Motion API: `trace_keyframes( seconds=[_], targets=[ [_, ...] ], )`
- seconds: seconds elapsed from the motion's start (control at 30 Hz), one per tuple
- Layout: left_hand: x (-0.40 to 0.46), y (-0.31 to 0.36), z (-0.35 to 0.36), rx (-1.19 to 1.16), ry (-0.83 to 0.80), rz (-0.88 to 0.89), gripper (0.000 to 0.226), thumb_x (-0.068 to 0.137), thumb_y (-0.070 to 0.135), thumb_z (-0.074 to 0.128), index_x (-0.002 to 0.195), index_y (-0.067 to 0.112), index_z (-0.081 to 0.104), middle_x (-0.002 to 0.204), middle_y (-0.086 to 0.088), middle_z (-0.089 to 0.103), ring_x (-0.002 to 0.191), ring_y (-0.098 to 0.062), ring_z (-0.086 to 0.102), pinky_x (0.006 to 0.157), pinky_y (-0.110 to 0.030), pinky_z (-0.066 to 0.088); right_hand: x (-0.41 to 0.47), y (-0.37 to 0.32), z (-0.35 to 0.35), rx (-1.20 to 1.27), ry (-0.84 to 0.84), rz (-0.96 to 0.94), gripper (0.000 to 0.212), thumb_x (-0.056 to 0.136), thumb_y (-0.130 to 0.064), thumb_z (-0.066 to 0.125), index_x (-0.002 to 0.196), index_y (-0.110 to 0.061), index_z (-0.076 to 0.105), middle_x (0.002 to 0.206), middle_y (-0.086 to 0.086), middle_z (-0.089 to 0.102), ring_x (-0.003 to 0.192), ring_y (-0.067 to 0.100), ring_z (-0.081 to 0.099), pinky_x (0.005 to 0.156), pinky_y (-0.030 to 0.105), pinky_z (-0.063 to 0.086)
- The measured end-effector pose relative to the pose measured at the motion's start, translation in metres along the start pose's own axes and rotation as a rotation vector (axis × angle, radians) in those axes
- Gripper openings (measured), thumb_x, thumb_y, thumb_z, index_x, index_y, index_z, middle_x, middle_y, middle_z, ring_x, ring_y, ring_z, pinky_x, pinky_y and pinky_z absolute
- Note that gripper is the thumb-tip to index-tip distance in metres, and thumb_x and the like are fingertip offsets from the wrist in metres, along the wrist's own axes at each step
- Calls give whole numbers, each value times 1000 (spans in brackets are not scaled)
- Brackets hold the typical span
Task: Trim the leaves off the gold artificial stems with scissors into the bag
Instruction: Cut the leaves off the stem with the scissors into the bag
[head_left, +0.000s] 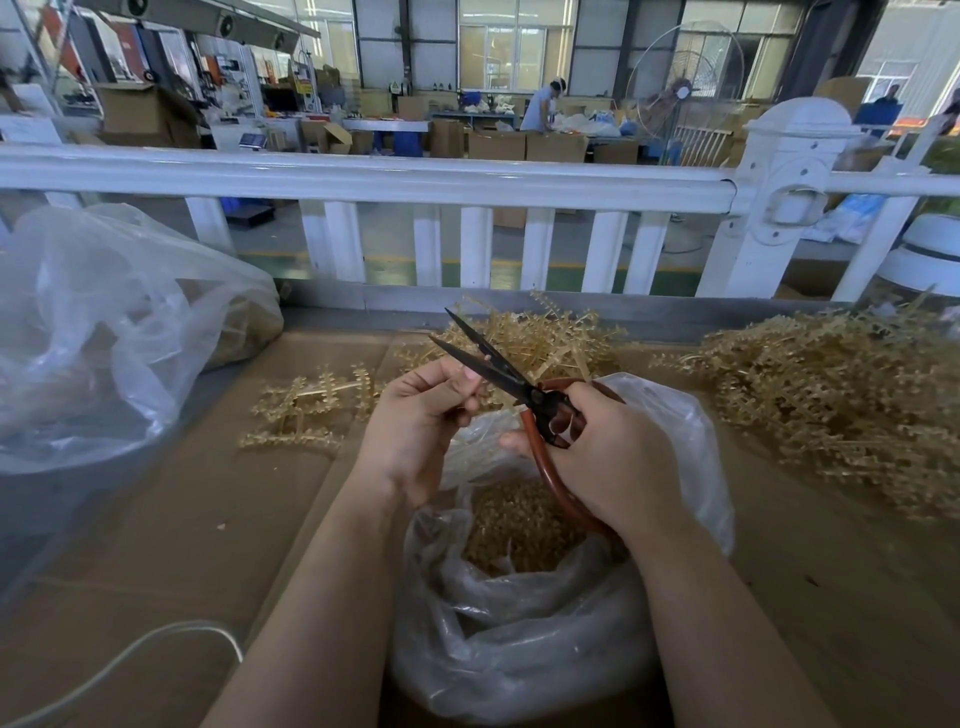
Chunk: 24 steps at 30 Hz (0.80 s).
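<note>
Right hand (608, 457) wrapped round the red loop handles of the scissors (498, 374), blades parted, dark tips aimed up and to the left, long axis running diagonally away from the person. Left hand (415, 421) curled, fingertips pinching something just beside the lower blade; what it is, I cannot tell. Directly under both hands sits the open clear bag (519, 623), gold leaf trimmings heaped inside. Gold stems (831, 395) piled to the right on the cardboard (182, 519), a few more (306, 410) lying flat on the left.
</note>
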<state>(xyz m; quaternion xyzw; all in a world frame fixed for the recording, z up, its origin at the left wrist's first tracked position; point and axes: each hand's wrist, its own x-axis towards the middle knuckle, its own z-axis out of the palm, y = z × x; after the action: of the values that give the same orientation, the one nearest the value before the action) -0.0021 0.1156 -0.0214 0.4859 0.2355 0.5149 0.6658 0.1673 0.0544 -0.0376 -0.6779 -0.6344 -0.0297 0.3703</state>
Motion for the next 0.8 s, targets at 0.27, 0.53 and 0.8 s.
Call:
trace_keyframes(
  seconds=[0.27,0.53,0.8],
  targets=[
    [-1,1,0,-12,23,-7,7,74,13,68,68,16,71,64,2,58,58,-7,47,64,-21,37,-1,-1,-2,30,21,-12,76,64,-97,39,94,-33,68,74,-19,64,65,-2,54,56,7,35],
    [1,1,-2,-20,26,-17,8,74,15,70,66,17,71,65,2,58,60,-7,49,64,-21,38,-1,-1,-1,58,13,-13,73,65,-93,46,92,-31,70,71,-23,59,65,-3,55,57,5,36],
    [2,0,-1,-24,62,-46,8,77,15,68,76,10,62,66,2,57,59,-8,48,57,-16,41,-1,-3,2,165,-34,59,60,62,-92,51,78,-34,61,63,-24,58,64,-5,58,56,11,41]
  ],
)
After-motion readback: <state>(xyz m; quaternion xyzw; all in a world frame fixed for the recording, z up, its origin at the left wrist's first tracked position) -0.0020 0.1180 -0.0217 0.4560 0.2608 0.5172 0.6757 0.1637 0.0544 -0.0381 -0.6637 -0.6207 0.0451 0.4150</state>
